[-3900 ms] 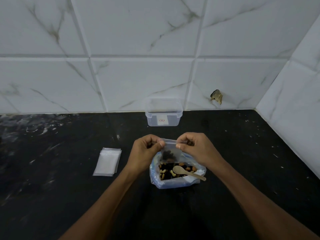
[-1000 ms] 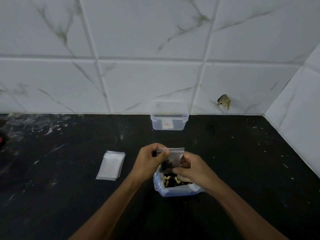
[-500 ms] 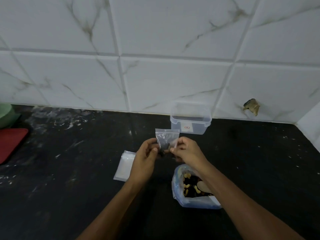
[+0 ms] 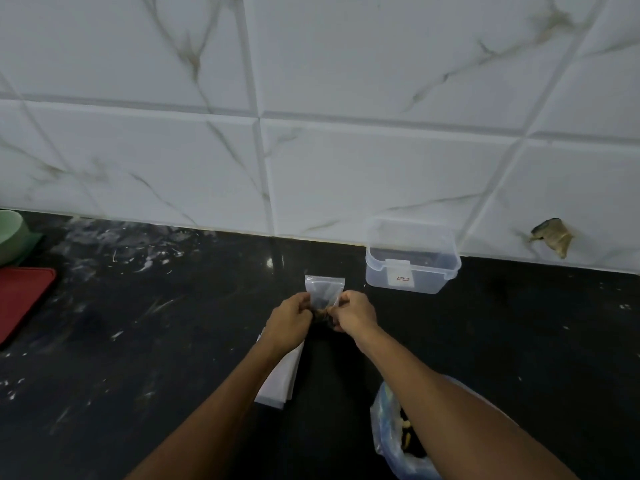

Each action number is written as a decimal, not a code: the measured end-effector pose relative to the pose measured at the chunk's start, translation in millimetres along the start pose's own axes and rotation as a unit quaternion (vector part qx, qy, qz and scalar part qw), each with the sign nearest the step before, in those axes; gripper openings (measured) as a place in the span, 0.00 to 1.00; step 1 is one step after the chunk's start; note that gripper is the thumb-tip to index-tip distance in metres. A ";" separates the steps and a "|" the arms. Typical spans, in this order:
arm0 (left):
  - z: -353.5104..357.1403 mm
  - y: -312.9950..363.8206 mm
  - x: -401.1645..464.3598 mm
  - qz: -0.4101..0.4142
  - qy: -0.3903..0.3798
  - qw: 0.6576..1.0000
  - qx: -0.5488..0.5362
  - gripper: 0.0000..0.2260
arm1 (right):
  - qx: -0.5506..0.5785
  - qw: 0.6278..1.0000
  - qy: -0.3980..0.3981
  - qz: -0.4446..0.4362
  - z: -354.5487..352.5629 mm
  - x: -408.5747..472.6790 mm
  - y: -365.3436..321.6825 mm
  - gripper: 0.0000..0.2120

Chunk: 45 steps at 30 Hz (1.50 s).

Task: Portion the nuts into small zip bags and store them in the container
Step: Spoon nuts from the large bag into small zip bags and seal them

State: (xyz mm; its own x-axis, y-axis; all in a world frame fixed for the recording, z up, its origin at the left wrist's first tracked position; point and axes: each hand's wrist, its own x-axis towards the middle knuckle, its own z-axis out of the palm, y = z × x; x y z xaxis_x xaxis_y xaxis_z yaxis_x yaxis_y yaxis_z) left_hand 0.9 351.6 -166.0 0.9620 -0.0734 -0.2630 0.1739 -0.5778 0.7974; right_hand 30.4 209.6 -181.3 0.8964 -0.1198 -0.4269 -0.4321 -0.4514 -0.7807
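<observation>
You see a black tabletop point(image 4: 138, 341) flecked with white, backed by white wall tiles point(image 4: 346, 64) veined in brown-grey. The container point(image 4: 412, 261) is clear with a small red-marked label; the zip bag point(image 4: 324, 289) is clear, dark inside. At the left edge sit a red board point(image 4: 20, 299) and a pale green bowl point(image 4: 8, 237).

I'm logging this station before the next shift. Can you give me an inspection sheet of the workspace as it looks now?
Surface: black countertop, pale smears and specks at left.
Job's things: small zip bag with dark contents, held upright; clear container open by the wall; stack of empty zip bags partly under the left forearm; large bag of nuts near right.
Clutter: red board and green bowl, far left.
Grippers: left hand and right hand pinch the small zip bag's lower part.
Cables: nothing seen.
Surroundings: marble-look wall tiles; chipped hole at right.
</observation>
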 end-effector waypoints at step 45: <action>-12.4 -29.2 -124.4 -0.121 0.191 0.971 -0.079 0.10 | -0.009 0.997 -0.075 -0.023 71.5 -115.6 20.9 0.11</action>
State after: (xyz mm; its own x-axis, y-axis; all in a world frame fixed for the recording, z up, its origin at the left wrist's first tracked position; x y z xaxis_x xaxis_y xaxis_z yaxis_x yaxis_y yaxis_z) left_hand -121.2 387.6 -149.8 0.8918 0.3728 -0.2564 0.4053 -0.4061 0.8190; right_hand -89.4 277.2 -180.8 0.8894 0.0349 -0.4558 -0.3882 -0.4690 -0.7933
